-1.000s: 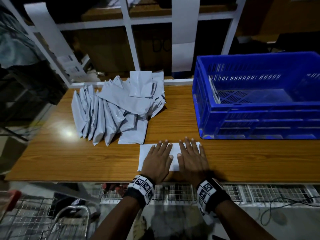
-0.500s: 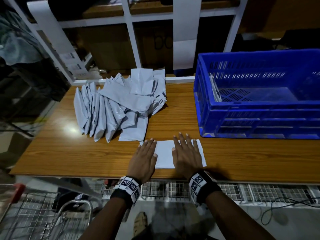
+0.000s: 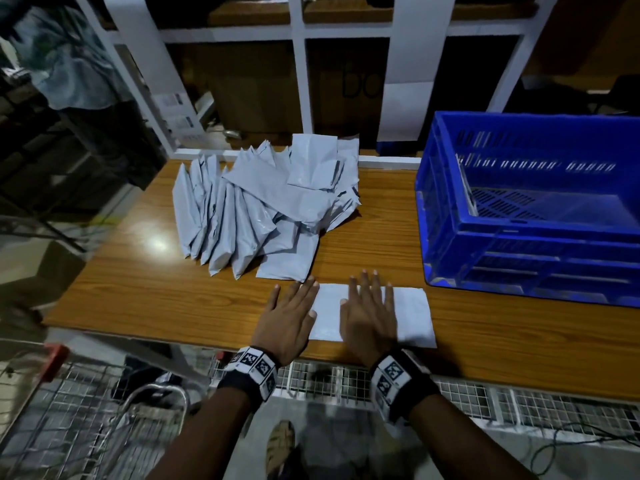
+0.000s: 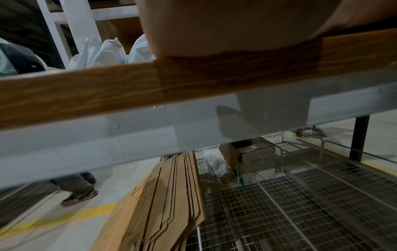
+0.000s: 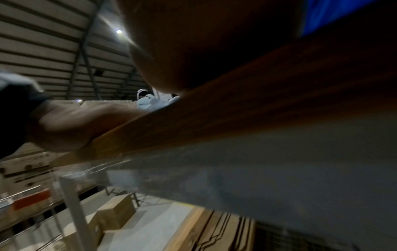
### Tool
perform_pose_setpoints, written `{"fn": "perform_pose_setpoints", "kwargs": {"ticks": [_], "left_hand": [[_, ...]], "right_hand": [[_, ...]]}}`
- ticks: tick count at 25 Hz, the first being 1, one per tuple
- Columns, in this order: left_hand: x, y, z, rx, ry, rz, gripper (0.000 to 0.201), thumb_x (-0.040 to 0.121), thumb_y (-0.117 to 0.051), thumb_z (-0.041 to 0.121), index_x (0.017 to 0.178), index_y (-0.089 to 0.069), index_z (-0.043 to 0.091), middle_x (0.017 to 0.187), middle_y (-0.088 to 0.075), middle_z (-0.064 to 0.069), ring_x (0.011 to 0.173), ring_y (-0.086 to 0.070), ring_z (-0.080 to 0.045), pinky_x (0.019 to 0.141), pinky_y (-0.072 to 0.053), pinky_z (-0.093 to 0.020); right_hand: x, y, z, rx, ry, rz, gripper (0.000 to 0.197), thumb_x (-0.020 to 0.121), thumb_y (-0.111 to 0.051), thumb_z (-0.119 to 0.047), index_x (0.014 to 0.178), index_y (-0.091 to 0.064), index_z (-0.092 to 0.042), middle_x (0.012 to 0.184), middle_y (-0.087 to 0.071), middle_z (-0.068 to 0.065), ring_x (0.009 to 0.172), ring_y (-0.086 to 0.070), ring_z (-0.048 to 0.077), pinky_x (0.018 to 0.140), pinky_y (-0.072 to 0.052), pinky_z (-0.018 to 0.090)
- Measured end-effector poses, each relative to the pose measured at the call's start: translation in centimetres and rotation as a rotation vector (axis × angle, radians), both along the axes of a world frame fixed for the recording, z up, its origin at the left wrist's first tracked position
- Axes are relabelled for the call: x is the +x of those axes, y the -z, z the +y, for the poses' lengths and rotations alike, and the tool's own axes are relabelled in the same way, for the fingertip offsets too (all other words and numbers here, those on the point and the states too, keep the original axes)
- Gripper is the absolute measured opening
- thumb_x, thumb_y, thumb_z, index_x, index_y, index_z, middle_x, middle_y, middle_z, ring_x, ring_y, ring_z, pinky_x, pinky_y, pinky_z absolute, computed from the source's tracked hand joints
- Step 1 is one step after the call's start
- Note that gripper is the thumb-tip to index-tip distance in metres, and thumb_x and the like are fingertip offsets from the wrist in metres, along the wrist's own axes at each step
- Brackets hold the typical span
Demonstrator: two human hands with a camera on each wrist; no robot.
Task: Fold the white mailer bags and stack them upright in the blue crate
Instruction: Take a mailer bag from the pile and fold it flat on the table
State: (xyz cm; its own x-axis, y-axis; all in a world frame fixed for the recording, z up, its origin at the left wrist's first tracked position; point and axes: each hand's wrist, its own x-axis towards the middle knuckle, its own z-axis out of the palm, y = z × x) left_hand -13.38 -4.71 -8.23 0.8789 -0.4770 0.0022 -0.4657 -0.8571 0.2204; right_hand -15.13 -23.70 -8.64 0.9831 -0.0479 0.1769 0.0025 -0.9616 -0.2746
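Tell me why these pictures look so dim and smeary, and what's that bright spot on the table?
Head view: dim room, a lamp's glare on the wooden table, straight shelf posts bowed by the wide lens. Left wrist view: sharper, palm filling the top. Right wrist view: dark and motion-blurred, blue crate only a smear.

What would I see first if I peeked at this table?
Probably the big blue crate at the right of the wooden table. Then the heap of white mailer bags at the back, and two hands, left and right, lying flat on one white bag at the near edge.

Wooden table (image 3: 145, 299), white shelving (image 3: 298, 64)
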Motion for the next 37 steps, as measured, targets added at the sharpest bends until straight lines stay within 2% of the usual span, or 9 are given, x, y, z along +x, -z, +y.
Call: {"fn": "perform_pose_setpoints", "kwargs": {"ticks": [3, 8, 14, 21, 25, 27, 30, 33, 37], "left_hand": [[0.1, 0.1, 0.1, 0.009, -0.005, -0.002, 0.058, 0.106, -0.01, 0.045, 0.161, -0.016, 0.026, 0.167, -0.007, 0.011, 0.154, -0.013, -0.013, 0.124, 0.001, -0.045], [0.1, 0.0, 0.0, 0.032, -0.017, 0.01, 0.057, 0.106, -0.012, 0.043, 0.161, -0.009, 0.028, 0.168, -0.004, 0.012, 0.155, -0.006, -0.012, 0.125, 0.001, -0.047], [0.0, -0.2, 0.0, 0.025, -0.011, 0.026, 0.056, 0.107, -0.014, 0.042, 0.162, -0.007, 0.029, 0.168, -0.003, 0.013, 0.155, -0.006, -0.013, 0.125, 0.001, -0.046], [0.0, -0.2, -0.1, 0.039, -0.008, 0.017, 0.058, 0.106, -0.012, 0.043, 0.162, -0.009, 0.029, 0.168, -0.005, 0.012, 0.155, -0.009, -0.015, 0.124, 0.002, -0.046], [0.2, -0.2, -0.1, 0.048, 0.003, 0.016, 0.059, 0.105, -0.011, 0.045, 0.162, -0.01, 0.027, 0.168, -0.005, 0.011, 0.155, -0.011, -0.017, 0.124, 0.001, -0.047], [0.1, -0.1, 0.0, 0.056, 0.0, 0.011, 0.059, 0.105, -0.01, 0.045, 0.162, -0.009, 0.027, 0.168, -0.003, 0.011, 0.155, -0.008, -0.016, 0.125, 0.001, -0.048], [0.1, -0.2, 0.2, 0.05, 0.011, 0.01, 0.06, 0.105, -0.007, 0.047, 0.162, -0.01, 0.027, 0.167, -0.002, 0.012, 0.155, -0.006, -0.015, 0.124, 0.003, -0.046], [0.1, 0.1, 0.3, 0.071, 0.015, 0.006, 0.061, 0.104, -0.003, 0.049, 0.162, -0.006, 0.029, 0.168, 0.0, 0.013, 0.155, -0.003, -0.014, 0.124, 0.004, -0.044], [0.2, 0.1, 0.3, 0.082, 0.014, 0.004, 0.061, 0.103, -0.001, 0.049, 0.161, -0.002, 0.031, 0.167, 0.003, 0.015, 0.155, 0.0, -0.012, 0.125, 0.003, -0.045]], "right_hand": [[0.3, -0.3, 3.3, 0.018, -0.043, -0.033, 0.056, 0.099, -0.032, -0.034, 0.143, -0.053, -0.007, 0.153, -0.045, 0.013, 0.147, -0.033, 0.033, 0.118, -0.023, 0.055], [0.0, -0.1, 2.8, -0.011, -0.048, -0.033, 0.056, 0.098, -0.036, -0.034, 0.149, -0.046, -0.013, 0.157, -0.041, 0.006, 0.147, -0.034, 0.031, 0.119, -0.023, 0.053], [-1.5, 1.3, -4.0, -0.114, -0.026, -0.123, 0.052, 0.103, -0.034, -0.029, 0.149, -0.044, -0.006, 0.158, -0.035, 0.015, 0.147, -0.033, 0.035, 0.118, -0.023, 0.056], [-3.8, 1.0, -9.3, -0.164, 0.086, -0.022, 0.06, 0.104, -0.025, -0.035, 0.151, -0.036, 0.001, 0.162, -0.022, 0.02, 0.151, -0.022, 0.033, 0.121, -0.019, 0.053], [-4.3, -0.8, -5.8, -0.062, -0.027, -0.115, 0.053, 0.106, -0.027, -0.026, 0.142, -0.047, 0.006, 0.156, -0.029, 0.027, 0.15, -0.022, 0.04, 0.118, -0.028, 0.055], [-3.2, -1.6, -1.3, 0.069, -0.096, -0.103, 0.054, 0.105, -0.027, -0.028, 0.142, -0.05, 0.003, 0.155, -0.036, 0.023, 0.149, -0.027, 0.037, 0.118, -0.031, 0.053], [-1.7, -0.9, 2.5, 0.062, -0.156, -0.049, 0.053, 0.104, -0.03, -0.033, 0.145, -0.049, -0.007, 0.157, -0.037, 0.014, 0.148, -0.03, 0.032, 0.117, -0.03, 0.052], [-2.0, 0.1, 1.2, 0.03, -0.109, -0.043, 0.051, 0.104, -0.034, -0.035, 0.147, -0.048, -0.011, 0.156, -0.041, 0.008, 0.146, -0.035, 0.03, 0.117, -0.029, 0.051], [-2.6, 0.1, -2.7, -0.027, -0.004, 0.028, 0.057, 0.103, -0.026, -0.037, 0.153, -0.038, -0.013, 0.16, -0.034, 0.004, 0.15, -0.028, 0.024, 0.121, -0.023, 0.047]]}}
